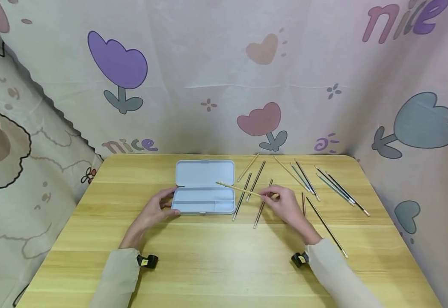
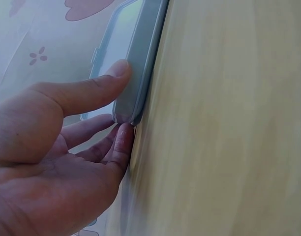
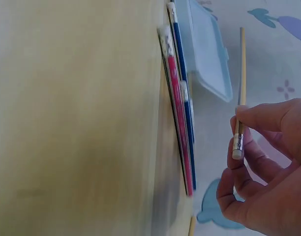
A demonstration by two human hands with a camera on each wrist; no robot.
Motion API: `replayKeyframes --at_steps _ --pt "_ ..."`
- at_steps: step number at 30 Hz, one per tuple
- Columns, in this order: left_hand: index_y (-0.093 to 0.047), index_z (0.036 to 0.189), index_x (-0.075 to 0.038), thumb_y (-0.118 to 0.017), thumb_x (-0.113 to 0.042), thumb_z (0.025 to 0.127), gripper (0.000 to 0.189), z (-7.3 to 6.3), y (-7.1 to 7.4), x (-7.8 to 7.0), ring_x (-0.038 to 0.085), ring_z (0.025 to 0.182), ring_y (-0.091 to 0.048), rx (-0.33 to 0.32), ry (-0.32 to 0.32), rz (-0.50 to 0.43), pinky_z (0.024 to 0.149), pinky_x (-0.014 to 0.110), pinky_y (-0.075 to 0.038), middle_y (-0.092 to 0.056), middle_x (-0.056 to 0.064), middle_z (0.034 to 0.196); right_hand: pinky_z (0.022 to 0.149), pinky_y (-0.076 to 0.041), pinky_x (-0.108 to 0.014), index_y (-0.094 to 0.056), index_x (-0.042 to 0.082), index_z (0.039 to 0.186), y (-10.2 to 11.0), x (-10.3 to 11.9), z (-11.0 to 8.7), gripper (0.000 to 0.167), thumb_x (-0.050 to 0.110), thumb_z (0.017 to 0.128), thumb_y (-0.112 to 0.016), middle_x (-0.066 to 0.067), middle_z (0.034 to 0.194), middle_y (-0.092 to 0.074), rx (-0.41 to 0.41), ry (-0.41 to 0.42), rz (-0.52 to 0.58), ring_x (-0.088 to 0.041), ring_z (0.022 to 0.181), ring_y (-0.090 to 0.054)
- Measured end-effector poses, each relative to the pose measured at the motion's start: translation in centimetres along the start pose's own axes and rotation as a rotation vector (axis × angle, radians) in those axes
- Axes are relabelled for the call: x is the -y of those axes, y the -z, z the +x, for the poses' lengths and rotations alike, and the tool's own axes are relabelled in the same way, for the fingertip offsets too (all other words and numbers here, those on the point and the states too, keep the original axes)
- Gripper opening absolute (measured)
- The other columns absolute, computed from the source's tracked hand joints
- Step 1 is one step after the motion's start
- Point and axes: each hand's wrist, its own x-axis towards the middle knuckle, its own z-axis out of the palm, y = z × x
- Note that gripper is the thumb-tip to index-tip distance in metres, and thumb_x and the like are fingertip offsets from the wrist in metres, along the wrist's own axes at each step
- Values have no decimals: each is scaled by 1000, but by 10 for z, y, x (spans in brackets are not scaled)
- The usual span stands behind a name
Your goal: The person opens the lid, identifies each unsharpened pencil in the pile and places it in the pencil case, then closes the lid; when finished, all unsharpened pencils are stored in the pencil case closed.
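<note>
A light blue pencil case [image 1: 204,174] lies with its lid raised, and its divided tray [image 1: 193,207] holds nothing. My left hand [image 1: 155,211] grips the case's left end, thumb [image 2: 104,88] along the front wall and fingertips at the corner. Between thumb and fingers, my right hand [image 1: 284,206] pinches a yellow pencil [image 1: 237,188] near its white eraser end. The pencil is held above the table, its far end overlapping the case's right side in the head view. A red pencil [image 3: 175,93] and blue ones lie beyond, in the right wrist view.
Several loose pencils lie on the wooden table [image 1: 216,265] right of the case, including a yellow one [image 1: 248,167], a brown one [image 1: 263,204] and a dark one [image 1: 327,226]. A patterned curtain [image 1: 193,64] hangs behind the table and along its sides.
</note>
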Motion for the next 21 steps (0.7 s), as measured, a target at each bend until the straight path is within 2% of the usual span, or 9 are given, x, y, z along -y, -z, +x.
replayKeyframes --at_steps 7,12,18,21 --pt "-37 154 6 -79 5 86 81 2 -1 0 46 119 -57 10 8 -3 95 36 -55 -44 32 147 67 -55 -30 -79 2 99 -23 12 24 10 -2 89 -76 -8 92 -75 24 33 42 -21 77 -65" --pt "-37 154 6 -79 6 86 81 3 2 2 46 119 -57 7 9 -8 95 34 -55 -45 31 145 67 -54 -30 -79 4 99 -39 23 41 9 0 92 -75 -7 96 -75 34 41 78 -22 79 -65" --pt "-36 154 7 -79 6 86 81 3 4 1 47 120 -57 10 -1 -3 97 35 -54 -45 32 145 63 -53 -25 -80 7 98 -60 30 53 12 -2 93 -73 -5 97 -76 80 -16 91 -20 82 -64" --pt "-36 154 6 -79 7 85 81 3 3 2 47 120 -57 10 0 -6 98 36 -54 -44 32 146 66 -54 -25 -80 9 96 -70 32 56 14 -2 92 -73 -4 97 -76 102 -33 85 -18 83 -65"
